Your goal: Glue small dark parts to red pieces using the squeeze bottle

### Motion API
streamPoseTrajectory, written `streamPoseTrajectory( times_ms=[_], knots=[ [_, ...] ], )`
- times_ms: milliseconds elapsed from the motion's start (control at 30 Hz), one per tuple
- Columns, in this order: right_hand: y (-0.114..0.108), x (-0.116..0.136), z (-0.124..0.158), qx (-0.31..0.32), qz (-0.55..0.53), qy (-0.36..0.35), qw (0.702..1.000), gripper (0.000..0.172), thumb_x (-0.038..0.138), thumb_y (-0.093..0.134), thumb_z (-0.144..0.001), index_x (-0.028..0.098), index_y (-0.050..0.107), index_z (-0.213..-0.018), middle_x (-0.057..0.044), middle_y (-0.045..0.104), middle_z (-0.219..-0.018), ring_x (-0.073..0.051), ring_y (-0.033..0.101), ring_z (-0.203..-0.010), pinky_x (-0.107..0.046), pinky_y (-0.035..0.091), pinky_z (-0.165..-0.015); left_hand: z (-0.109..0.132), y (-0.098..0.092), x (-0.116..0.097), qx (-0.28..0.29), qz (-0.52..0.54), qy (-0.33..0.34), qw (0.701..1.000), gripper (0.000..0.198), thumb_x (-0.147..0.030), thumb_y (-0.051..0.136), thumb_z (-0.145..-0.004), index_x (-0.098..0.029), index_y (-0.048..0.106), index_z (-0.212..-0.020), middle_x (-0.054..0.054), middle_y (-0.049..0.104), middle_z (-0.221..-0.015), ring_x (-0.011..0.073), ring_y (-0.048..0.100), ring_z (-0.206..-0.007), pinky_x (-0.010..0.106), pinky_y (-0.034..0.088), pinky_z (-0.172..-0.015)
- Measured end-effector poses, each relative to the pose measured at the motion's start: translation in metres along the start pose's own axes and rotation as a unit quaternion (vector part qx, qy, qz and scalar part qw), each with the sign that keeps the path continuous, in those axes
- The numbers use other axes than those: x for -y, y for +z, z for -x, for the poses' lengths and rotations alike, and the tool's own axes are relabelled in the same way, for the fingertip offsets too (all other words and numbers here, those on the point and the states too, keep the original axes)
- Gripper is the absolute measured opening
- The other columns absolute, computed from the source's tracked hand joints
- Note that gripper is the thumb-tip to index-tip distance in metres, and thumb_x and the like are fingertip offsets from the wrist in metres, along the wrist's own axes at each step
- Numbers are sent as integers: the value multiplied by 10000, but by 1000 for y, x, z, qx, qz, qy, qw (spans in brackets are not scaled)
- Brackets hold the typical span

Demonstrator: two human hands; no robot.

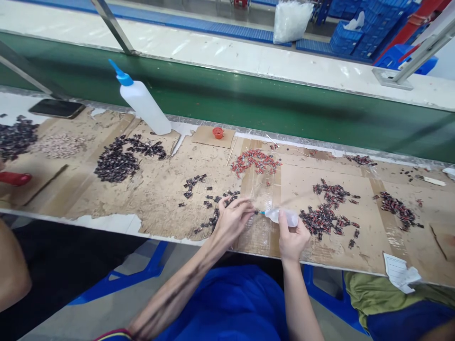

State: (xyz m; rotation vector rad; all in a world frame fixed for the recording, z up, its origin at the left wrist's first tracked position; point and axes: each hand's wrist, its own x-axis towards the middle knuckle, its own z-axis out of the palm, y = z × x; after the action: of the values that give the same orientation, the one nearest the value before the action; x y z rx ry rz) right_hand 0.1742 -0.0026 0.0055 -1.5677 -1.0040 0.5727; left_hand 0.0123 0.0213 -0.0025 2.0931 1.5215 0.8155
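My right hand (pixel 292 236) is closed around a small translucent squeeze bottle (pixel 282 217), tipped on its side with its thin tip pointing left. The tip meets a tiny dark part (pixel 256 212) pinched in the fingertips of my left hand (pixel 232 217). Loose black parts (pixel 213 220) lie beside and partly behind the left hand. To the right of the bottle is a pile of black-and-red parts (pixel 325 220). Beyond my hands sits a heap of small red pieces (pixel 254 162).
A tall white bottle with a blue nozzle (pixel 145 104) stands near a black pile (pixel 117 161). Behind are a red cup (pixel 218 133) and a phone (pixel 57 108). Paper (pixel 400 272) hangs over the front edge. People sit at both sides. A green belt (pixel 249 104) runs behind.
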Motion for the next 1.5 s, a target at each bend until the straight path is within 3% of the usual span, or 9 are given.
streamPoseTrajectory(
  times_ms=[367, 667, 867, 1033, 1167, 1400, 1500],
  knots=[
    [0, -1, -1, 40, -13, 1, 999, 318, 447, 681, -751, 149, 661, -641, -21, 653, -583, -155, 590, -548, -263, 482, -556, -1, -2, -3, 9, 4, -16, 1000, 101, -186, 601, -881, -247, 673, -917, 17, 772, -914, 241, 628, -1106, 515, 236, -1030],
    [-1, -1, -2, 13, -28, 24, 999, 321, 450, 690, -735, 136, 674, -671, -36, 670, -612, -168, 609, -571, -274, 493, -556, -2, -3, -4, 13, 8, -27, 1000, 85, -182, 621, -868, -246, 670, -896, 9, 774, -899, 245, 628, -1097, 523, 222, -1021],
    [-5, -6, -6, -102, -117, 36, 987, 314, 432, 707, -722, 141, 625, -809, -21, 653, -705, -148, 601, -574, -274, 497, -552, -7, -6, -2, 50, 11, -43, 998, 127, -168, 650, -836, -253, 650, -931, 4, 770, -908, 252, 580, -1123, 504, 258, -986],
    [-3, -6, -11, -81, -148, 24, 985, 468, 328, 814, -581, 211, 478, -886, -15, 661, -846, -174, 675, -779, -327, 540, -754, -31, -18, 2, 121, 6, 1, 993, 174, -237, 706, -793, -257, 669, -962, 15, 762, -897, 259, 562, -1103, 472, 296, -966],
    [1, -7, -12, -24, -145, 44, 988, 536, 277, 824, -530, 230, 436, -896, -31, 666, -902, -188, 677, -886, -369, 523, -864, -64, -24, 0, 106, -39, 11, 994, 114, -208, 616, -853, -250, 705, -909, 40, 736, -976, 255, 579, -1035, 466, 325, -941],
    [-2, -16, -7, -12, -94, 41, 995, 522, 305, 804, -573, 217, 460, -956, -39, 629, -928, -194, 659, -895, -394, 527, -873, -107, 2, -5, 106, -87, 102, 985, 131, -178, 593, -861, -232, 704, -904, 66, 684, -994, 260, 512, -1053, 411, 370, -887],
    [-9, -14, 2, -45, -40, -22, 998, 572, 332, 806, -604, 202, 483, -1058, -93, 606, -1064, -228, 618, -1025, -442, 518, -919, -112, 9, -5, 106, -96, 99, 985, 124, -174, 577, -867, -219, 683, -821, 64, 666, -953, 259, 499, -1032, 408, 361, -873]
  ],
)
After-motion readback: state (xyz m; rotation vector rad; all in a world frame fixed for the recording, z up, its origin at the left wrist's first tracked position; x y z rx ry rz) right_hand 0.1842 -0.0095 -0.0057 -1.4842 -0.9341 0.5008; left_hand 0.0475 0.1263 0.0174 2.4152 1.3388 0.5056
